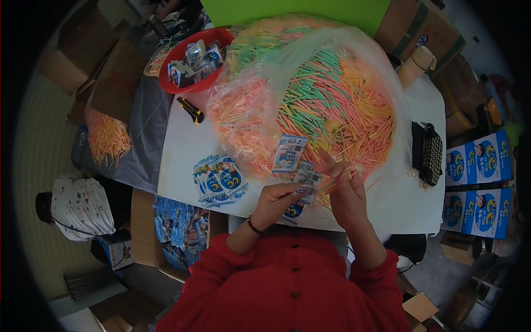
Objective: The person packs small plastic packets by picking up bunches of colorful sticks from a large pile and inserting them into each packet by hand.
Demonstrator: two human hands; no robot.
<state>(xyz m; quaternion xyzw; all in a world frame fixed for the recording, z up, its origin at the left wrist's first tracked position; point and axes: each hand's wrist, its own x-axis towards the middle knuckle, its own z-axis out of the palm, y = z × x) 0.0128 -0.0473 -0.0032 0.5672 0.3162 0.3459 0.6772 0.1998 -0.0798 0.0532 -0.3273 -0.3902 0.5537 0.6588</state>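
Below mid-frame, I see the left hand [275, 202] clamp its grip on a packet [307, 177] while the right hand [350, 199] pinches pale sticks [328, 185].

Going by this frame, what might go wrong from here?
The thin sticks at the right hand could slip and scatter. The soft packet in the left hand might crumple if the sticks catch its edge. The yellow and black cutter lies near the left edge of the table, so a stray nudge might knock it off.
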